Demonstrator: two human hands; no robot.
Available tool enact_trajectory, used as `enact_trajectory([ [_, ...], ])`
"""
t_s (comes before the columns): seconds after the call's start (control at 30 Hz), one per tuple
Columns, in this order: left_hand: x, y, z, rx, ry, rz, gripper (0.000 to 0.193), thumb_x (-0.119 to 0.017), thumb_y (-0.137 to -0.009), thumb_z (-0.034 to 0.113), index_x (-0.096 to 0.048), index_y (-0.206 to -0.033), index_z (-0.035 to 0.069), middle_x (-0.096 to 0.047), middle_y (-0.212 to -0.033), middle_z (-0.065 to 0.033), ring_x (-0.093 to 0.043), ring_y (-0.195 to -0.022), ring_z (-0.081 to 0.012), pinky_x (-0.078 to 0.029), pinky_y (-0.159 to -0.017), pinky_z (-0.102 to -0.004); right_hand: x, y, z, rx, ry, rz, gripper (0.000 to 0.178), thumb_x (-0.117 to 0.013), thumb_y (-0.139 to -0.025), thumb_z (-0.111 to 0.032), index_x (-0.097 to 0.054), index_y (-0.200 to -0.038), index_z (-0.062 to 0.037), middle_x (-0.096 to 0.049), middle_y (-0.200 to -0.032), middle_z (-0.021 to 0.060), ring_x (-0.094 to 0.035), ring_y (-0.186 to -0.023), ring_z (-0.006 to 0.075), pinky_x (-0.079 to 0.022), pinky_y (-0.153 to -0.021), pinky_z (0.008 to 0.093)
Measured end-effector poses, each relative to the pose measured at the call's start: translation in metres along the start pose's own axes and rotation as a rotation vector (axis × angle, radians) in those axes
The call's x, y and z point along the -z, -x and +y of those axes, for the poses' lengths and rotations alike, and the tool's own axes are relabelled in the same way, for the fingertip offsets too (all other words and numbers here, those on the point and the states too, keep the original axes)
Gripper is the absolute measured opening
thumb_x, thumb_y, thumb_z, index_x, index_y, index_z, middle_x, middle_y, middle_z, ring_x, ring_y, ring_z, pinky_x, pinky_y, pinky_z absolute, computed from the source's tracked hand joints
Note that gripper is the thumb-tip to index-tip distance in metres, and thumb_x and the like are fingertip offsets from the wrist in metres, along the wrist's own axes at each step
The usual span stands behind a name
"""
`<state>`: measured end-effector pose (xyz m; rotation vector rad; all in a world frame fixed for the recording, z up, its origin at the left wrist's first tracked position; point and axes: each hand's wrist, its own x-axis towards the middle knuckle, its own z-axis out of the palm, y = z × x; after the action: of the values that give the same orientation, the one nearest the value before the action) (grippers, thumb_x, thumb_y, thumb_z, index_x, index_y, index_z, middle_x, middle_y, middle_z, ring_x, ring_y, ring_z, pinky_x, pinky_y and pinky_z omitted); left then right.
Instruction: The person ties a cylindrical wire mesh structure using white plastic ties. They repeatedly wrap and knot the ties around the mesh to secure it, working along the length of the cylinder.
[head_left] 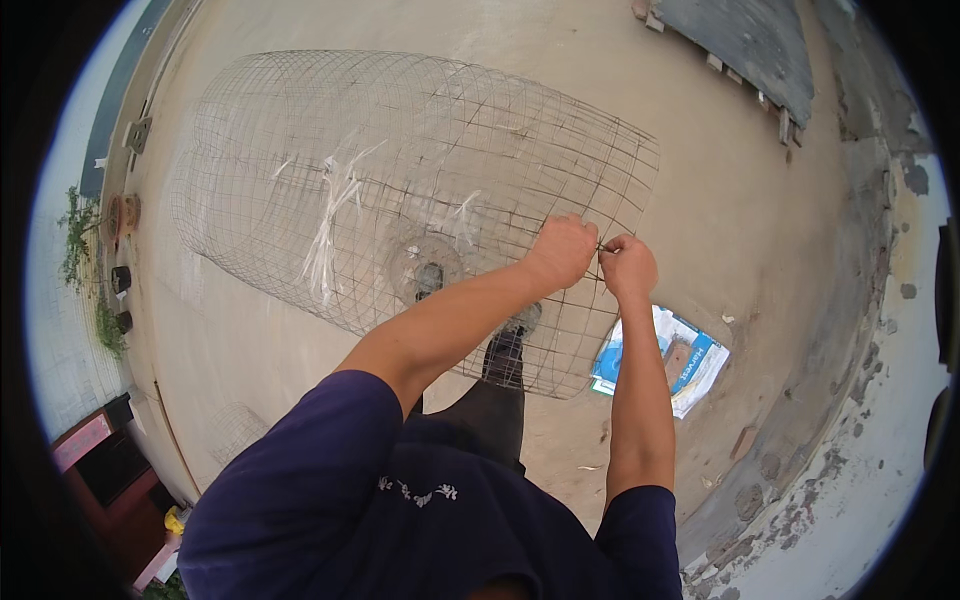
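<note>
A long roll of wire mesh [470, 105], shaped like a tube, lies on its side in front of me and around my lower legs. My left hand [563, 252] is closed on the mesh near its right end. Right beside it, my right hand [629, 268] pinches the mesh wire at the thumb and fingertips, almost touching the left. Bundles of white plastic strips [328, 230] hang from the mesh to the left of my hands. My feet show through the wires below.
A blue and white plastic sack [705, 365] with a brick piece [678, 356] on it lies right of the mesh. A grey slab [750, 45] on supports stands at the far right. A peeling wall [850, 480] borders the right; plants [75, 235] grow along the left.
</note>
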<state>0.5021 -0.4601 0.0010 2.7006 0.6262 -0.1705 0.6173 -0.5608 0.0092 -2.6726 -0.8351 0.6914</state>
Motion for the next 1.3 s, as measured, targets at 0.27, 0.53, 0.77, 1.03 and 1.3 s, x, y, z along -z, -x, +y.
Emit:
enact_trajectory([
  [0.27,-0.003,-0.001,0.006,0.071,0.09,0.052,0.018,-0.072,-0.088,0.017,-0.066,-0.098,0.003,-0.06,-0.12,-0.0206,-0.067,-0.093,-0.0363,-0.053,-0.081,-0.0451,0.009,0.002,0.01,0.346,0.101,0.066,0.013,-0.079,-0.079,-0.018,-0.073,-0.088,-0.0115,-0.072,-0.094,0.0106,-0.072,-0.083,0.0334,-0.057,-0.073,0.047],
  [0.53,0.006,-0.002,0.007,-0.016,0.089,0.136,0.016,-0.073,-0.085,0.011,-0.067,-0.097,0.002,-0.052,-0.126,-0.0141,-0.063,-0.099,-0.0316,-0.055,-0.082,-0.0444,-0.007,-0.011,0.023,0.527,0.301,0.133,0.019,-0.075,-0.079,-0.009,-0.058,-0.089,-0.0072,-0.07,-0.085,0.0095,-0.073,-0.081,0.0319,-0.058,-0.065,0.0439],
  [0.77,0.004,-0.001,-0.002,-0.064,0.111,0.106,0.025,-0.078,-0.084,0.015,-0.064,-0.102,0.004,-0.056,-0.12,-0.0109,-0.061,-0.096,-0.0355,-0.055,-0.082,-0.0466,-0.008,-0.012,0.02,0.204,-0.137,0.005,0.029,-0.074,-0.078,-0.007,-0.067,-0.106,-0.0115,-0.078,-0.095,0.0046,-0.075,-0.089,0.0258,-0.058,-0.077,0.0415],
  [1.03,0.0,-0.006,0.001,-0.071,0.136,0.146,0.02,-0.075,-0.08,0.01,-0.066,-0.098,0.007,-0.067,-0.103,-0.0088,-0.061,-0.098,-0.0331,-0.051,-0.086,-0.0464,-0.008,-0.018,0.039,0.063,-0.515,-0.145,0.034,-0.081,-0.077,-0.011,-0.068,-0.109,-0.0123,-0.079,-0.101,0.0022,-0.075,-0.094,0.0236,-0.057,-0.08,0.0387],
  [1.3,0.015,-0.042,-0.001,-0.319,-0.296,0.035,0.008,-0.072,-0.082,0.019,-0.073,-0.078,0.013,-0.072,-0.08,-0.0042,-0.059,-0.103,-0.0232,-0.034,-0.102,-0.0402,-0.007,0.001,0.018,0.227,-0.15,0.118,0.022,-0.077,-0.082,-0.01,-0.07,-0.102,-0.0107,-0.078,-0.093,0.0069,-0.074,-0.091,0.0309,-0.058,-0.078,0.0444],
])
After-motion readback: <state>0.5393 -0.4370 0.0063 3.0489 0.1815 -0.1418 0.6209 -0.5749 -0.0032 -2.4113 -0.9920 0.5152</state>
